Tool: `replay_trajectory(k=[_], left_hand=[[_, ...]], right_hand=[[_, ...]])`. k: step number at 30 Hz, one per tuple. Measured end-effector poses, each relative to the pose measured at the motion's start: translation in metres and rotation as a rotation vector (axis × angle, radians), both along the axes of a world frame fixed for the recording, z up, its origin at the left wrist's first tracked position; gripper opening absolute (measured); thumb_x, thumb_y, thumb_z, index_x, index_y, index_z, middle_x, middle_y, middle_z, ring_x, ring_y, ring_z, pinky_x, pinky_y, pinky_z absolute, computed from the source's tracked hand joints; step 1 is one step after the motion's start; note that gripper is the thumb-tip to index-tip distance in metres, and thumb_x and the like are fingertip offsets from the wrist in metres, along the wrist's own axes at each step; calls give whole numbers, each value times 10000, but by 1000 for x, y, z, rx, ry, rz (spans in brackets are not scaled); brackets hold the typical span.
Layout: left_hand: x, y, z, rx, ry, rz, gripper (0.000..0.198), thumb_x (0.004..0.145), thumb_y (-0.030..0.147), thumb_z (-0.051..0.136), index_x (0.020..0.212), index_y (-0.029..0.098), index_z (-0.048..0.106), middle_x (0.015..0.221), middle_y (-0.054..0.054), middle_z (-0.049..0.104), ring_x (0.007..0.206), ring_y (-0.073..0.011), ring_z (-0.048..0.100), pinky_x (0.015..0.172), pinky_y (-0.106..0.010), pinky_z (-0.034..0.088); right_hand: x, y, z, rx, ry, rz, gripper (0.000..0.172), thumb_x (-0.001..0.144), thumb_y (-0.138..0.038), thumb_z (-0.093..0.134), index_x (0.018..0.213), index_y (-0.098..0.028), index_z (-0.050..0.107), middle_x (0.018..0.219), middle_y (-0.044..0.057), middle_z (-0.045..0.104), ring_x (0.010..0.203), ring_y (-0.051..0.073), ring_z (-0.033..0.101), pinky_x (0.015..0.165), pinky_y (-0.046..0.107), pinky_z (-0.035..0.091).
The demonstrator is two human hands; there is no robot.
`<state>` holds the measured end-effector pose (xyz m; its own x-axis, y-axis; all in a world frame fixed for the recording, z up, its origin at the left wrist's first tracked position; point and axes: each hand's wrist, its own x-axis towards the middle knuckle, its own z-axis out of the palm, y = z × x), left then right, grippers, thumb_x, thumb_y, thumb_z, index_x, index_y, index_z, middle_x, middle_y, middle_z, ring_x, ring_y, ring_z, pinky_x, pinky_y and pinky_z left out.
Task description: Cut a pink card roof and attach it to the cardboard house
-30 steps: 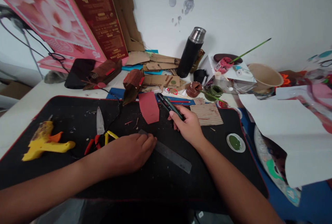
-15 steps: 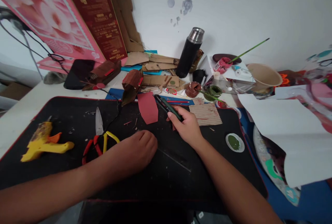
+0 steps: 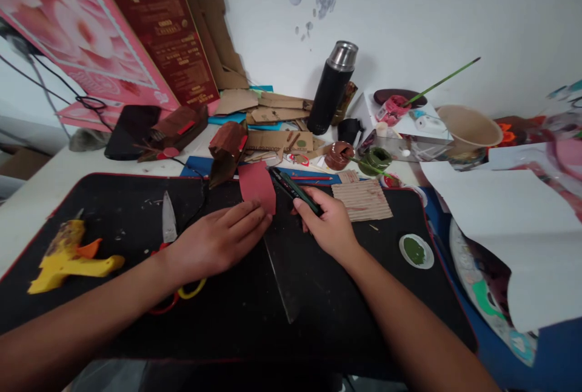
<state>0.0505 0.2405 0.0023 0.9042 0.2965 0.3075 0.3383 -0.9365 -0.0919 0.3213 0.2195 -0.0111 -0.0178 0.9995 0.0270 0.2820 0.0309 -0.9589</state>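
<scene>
My right hand (image 3: 328, 222) is closed around a dark green and black utility knife (image 3: 297, 191), which points to the upper left. Just left of the knife lies a piece of red paper (image 3: 257, 183). The fingertips of my left hand (image 3: 222, 234) rest at the paper's lower edge. A clear, thin ruler-like strip (image 3: 278, 286) extends from under that hand towards me, its near end angled; the grip on it is partly hidden. Beneath my left forearm are scissors (image 3: 169, 219) with red and yellow handles, partly covered.
A yellow glue gun (image 3: 75, 255) lies at left on the black mat (image 3: 345, 319). Corrugated cardboard (image 3: 362, 200) and a dish of green paint (image 3: 416, 251) are at right. Behind stand a black flask (image 3: 331, 92), paint jars (image 3: 339, 155) and cardboard scraps (image 3: 277, 114).
My left hand has moved up and left from the mat to the red paper, its fingers stretching out. The clear strip has swung to point more towards me. My right hand keeps the knife nearly still.
</scene>
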Motion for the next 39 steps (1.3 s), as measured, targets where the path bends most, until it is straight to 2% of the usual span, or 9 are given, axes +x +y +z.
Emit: replay_trajectory(k=[4, 7, 12, 17, 23, 29, 34, 39], left_hand=[[4, 5, -9, 27, 11, -12, 469, 1006, 13, 474, 1448, 94, 607, 1386, -182, 719, 1374, -308, 632, 1032, -416, 619], [3, 3, -14, -2, 22, -4, 496, 1004, 3, 462, 1473, 103, 589, 1415, -188, 707, 1408, -303, 614, 1064, -412, 604], [-2, 2, -14, -112, 15, 18, 565, 1030, 36, 465, 1585, 140, 483, 1487, -182, 667, 1459, -291, 572, 1109, -417, 586], [-4, 4, -12, -192, -16, 8, 569, 1059, 84, 462, 1622, 162, 436, 1497, -166, 664, 1486, -293, 542, 1150, -445, 564], [-3, 3, -15, -186, -37, 20, 505, 1072, 96, 440, 1573, 134, 497, 1494, -162, 667, 1481, -299, 548, 1144, -432, 570], [-3, 4, -15, -204, -59, 6, 505, 1071, 95, 451, 1572, 134, 499, 1488, -170, 669, 1502, -297, 523, 1162, -445, 557], [-2, 5, -14, -171, -62, -1, 451, 1065, 86, 455, 1502, 99, 562, 1461, -181, 685, 1488, -308, 538, 1138, -436, 577], [-1, 4, -15, -115, -66, -7, 410, 1067, 92, 445, 1445, 57, 598, 1440, -194, 694, 1478, -319, 546, 1106, -434, 596]], right_hand=[[0, 0, -1, -1, -14, -5, 315, 1003, -425, 633, 1203, -219, 761, 859, 29, 769, 503, 113, 593, 445, 229, 473], [0, -1, -2, 6, -51, -4, 305, 1007, -423, 638, 1207, -229, 764, 867, 37, 774, 541, 134, 622, 463, 238, 482], [0, 0, -3, 6, -79, 4, 292, 1016, -419, 630, 1196, -234, 768, 861, 45, 778, 638, 175, 686, 494, 252, 490], [1, 0, -2, 7, -91, 21, 286, 1024, -408, 626, 1206, -236, 763, 871, 43, 781, 646, 174, 693, 500, 255, 493], [-1, 0, -2, 1, -88, 23, 268, 1025, -400, 636, 1187, -230, 766, 855, 33, 777, 565, 146, 656, 471, 240, 491], [-8, 8, 0, -52, 37, -2, 291, 1016, -409, 640, 1206, -215, 744, 879, 25, 779, 494, 117, 632, 417, 220, 471], [-14, 14, 3, -13, -45, 72, 253, 1024, -393, 635, 1174, -224, 748, 1001, 36, 798, 581, 130, 713, 532, 238, 556], [-15, 16, 7, -65, -116, 109, 263, 1040, -381, 608, 1207, -225, 738, 1022, 27, 803, 604, 129, 737, 571, 234, 560]])
